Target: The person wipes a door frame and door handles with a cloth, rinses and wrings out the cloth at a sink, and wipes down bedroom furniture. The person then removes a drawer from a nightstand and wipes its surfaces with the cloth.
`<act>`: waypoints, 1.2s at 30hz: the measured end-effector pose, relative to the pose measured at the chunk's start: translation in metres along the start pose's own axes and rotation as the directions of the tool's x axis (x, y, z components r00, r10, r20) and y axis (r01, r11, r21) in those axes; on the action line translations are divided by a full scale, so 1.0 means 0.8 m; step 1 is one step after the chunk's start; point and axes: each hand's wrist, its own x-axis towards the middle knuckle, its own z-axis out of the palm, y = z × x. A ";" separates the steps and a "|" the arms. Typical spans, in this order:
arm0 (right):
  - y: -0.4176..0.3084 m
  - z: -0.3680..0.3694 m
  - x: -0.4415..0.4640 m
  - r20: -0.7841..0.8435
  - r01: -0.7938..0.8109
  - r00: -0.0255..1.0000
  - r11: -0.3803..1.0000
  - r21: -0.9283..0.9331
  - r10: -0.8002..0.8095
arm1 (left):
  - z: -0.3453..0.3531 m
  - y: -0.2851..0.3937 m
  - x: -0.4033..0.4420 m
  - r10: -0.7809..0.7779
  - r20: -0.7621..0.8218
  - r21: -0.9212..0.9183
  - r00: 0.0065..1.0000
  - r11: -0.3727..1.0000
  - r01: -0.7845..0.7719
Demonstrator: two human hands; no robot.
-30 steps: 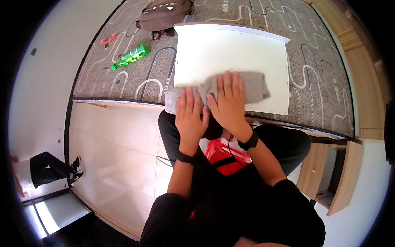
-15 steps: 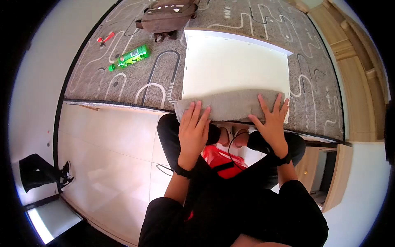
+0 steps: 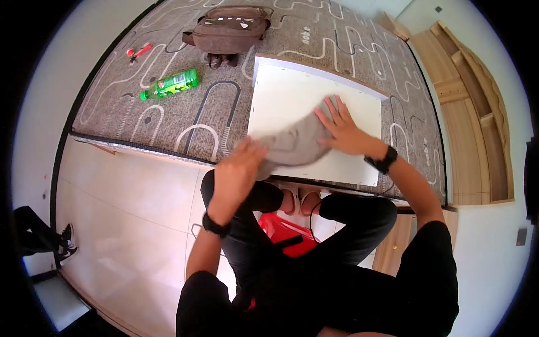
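Observation:
A grey-beige piece of cloth (image 3: 295,143) lies bunched and slanting across a shallow white tray-like panel (image 3: 292,92) with a raised far edge. My left hand (image 3: 236,171), smeared by motion, has its fingers closed around the cloth's left end at the panel's near left corner. Stretched over the cloth's upper right end is my right hand (image 3: 345,132), fingers apart and pressing on the fabric. The underside of the cloth is hidden.
The panel rests on a patterned grey mattress (image 3: 219,137). Farther back are a brown backpack (image 3: 227,31), a green bottle (image 3: 174,83) and a small red object (image 3: 140,51). A red bag (image 3: 286,233) lies between my legs. Another person's shoes (image 3: 67,241) show at left.
The cloth's right end has swung away from me and leftward under my right hand, so it now slants. My left hand has shifted slightly left and down. The whole view has moved a little.

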 end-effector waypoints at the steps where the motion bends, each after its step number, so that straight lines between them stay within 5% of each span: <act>1: 0.007 -0.005 0.013 -0.016 -0.040 0.999 0.999 -0.003 0.040 | -0.005 -0.008 0.015 -0.141 0.096 -0.116 0.985 0.982 0.151; 2: 0.011 -0.008 0.019 -0.036 -0.084 0.996 0.996 -0.001 0.084 | -0.014 -0.015 0.031 -0.261 0.208 -0.209 0.942 0.930 0.304; 6: 0.026 -0.004 0.020 -0.123 -0.096 0.988 0.994 -0.043 0.090 | -0.016 -0.043 0.084 -0.180 0.353 -0.141 0.918 0.960 0.243; 9: 0.041 0.010 0.006 -0.263 -0.135 0.959 0.985 -0.105 0.103 | 0.015 -0.046 0.108 -0.039 0.155 -0.084 0.987 0.995 0.053; 12: 0.059 0.020 -0.029 -0.319 -0.260 0.921 0.963 -0.069 0.226 | 0.057 -0.032 0.095 0.135 0.248 0.064 0.959 0.986 -0.156; 16: 0.022 0.006 -0.090 -0.162 -0.382 0.912 0.924 -0.001 0.377 | 0.041 0.040 0.057 0.043 0.293 0.234 0.955 0.965 -0.116; 23: -0.083 0.046 -0.177 -0.333 -0.458 0.817 0.881 0.121 0.471 | 0.050 0.112 -0.027 -0.019 0.142 0.155 0.990 0.988 -0.003; 25: -0.102 0.060 -0.182 -0.412 -0.538 0.730 0.830 0.145 0.545 | 0.065 0.127 -0.049 -0.081 0.106 0.277 0.991 0.960 0.048; 28: -0.121 0.064 -0.171 -0.470 -0.611 0.609 0.756 0.235 0.639 | 0.067 0.131 -0.045 -0.056 0.077 0.405 0.995 0.914 0.020; 31: -0.131 0.068 -0.166 -0.516 -0.626 0.552 0.735 0.262 0.655 | 0.056 0.120 -0.027 0.091 0.095 0.313 0.991 0.943 -0.116; 36: -0.140 0.070 -0.167 -0.506 -0.596 0.563 0.745 0.298 0.653 | 0.039 0.100 -0.029 0.106 0.229 0.232 0.968 0.959 -0.160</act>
